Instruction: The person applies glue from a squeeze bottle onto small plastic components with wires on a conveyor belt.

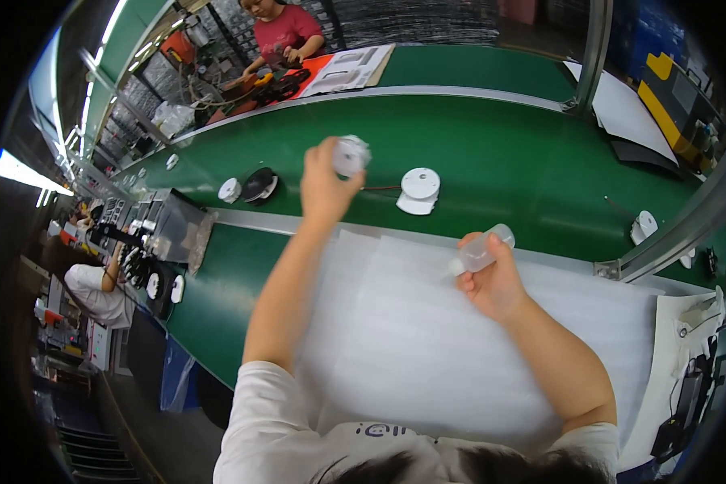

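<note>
My left hand point(328, 184) is raised over the green belt, its fingers closed round a white round plastic part point(351, 156) that looks slightly blurred. Over the white sheet, my right hand point(496, 282) grips a small translucent squeeze bottle point(479, 252). The bottle is tilted, its narrow tip pointing down and to the left. On the belt between my hands lies a white disc-shaped part point(419, 190) with a thin red wire running left from it. To the left of my left hand are a black oval part point(259, 185) and a small white round part point(230, 190).
A white sheet point(395, 339) covers the bench before me, with a metal rail along the green belt point(524, 153). Metal posts rise at the right, near another white part point(643, 227). Across the belt a person in red point(286, 32) works; another person point(96, 286) sits left.
</note>
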{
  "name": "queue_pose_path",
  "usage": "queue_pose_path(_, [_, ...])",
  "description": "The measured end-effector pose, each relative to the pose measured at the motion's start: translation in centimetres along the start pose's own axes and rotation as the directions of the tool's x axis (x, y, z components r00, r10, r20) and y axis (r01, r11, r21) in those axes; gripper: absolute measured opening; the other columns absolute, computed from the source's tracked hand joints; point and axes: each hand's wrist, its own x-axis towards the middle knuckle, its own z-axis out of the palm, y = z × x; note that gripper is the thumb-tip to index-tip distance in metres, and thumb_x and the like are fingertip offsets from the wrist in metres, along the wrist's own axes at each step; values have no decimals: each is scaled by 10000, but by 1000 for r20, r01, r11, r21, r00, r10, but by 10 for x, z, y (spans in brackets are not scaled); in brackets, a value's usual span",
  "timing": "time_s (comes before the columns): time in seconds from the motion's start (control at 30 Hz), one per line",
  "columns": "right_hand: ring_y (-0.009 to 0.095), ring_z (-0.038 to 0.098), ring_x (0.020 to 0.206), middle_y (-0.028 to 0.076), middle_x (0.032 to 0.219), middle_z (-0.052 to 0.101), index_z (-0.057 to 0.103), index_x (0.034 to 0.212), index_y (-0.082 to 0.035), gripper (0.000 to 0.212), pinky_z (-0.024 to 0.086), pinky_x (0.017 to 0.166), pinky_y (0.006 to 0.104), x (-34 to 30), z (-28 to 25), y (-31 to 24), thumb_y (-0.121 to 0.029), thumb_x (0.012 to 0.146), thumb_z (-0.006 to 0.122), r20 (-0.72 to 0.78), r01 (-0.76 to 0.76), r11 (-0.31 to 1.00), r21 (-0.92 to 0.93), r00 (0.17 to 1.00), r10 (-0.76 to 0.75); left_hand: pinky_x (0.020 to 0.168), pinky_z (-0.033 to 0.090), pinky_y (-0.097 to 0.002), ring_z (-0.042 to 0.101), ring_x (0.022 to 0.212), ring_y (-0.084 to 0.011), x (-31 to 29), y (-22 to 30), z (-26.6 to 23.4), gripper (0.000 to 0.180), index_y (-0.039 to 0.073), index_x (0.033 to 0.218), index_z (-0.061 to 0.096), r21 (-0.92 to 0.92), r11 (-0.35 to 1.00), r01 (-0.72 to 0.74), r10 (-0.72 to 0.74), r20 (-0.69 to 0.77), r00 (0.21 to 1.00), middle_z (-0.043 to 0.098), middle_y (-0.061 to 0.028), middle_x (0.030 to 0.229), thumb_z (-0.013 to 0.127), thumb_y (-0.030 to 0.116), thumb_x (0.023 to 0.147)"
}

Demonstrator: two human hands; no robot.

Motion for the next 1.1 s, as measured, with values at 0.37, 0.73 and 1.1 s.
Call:
queue_pose_path(0.37, [129,543,602,53,766,558,485,955,-105,411,430,517,235,-2,1,5,-485,799,484,153,87,988,-130,986,-67,732,479,-300,517,912,-193,-104,32,20,690,28,1204,301,-682,729,64,-32,59,998,412,-114,1119,669,-28,623])
queue_pose_path(0.73, [123,481,553,26,713,499,471,909,-119,498,366,471,245,-26,9,-18,-577,722,532,-50,263,954,-147,961,-272,709,499,-302,478,977,-229,-118,45,21,691,97,1147,366,-689,656,-308,263,-173,949,322,-138,1169,720,-10,563])
queue_pose_path(1.1, [103,444,460,64,628,490,358,962,-93,607,367,423,203,-63,35,-45,-584,683,581,272,705,501,-502,679,-682,695,487,-387,482,941,-301,-112,66,7,553,146,1102,423,-508,549,-663,584,-335,740,376,-169,1109,663,-14,631])
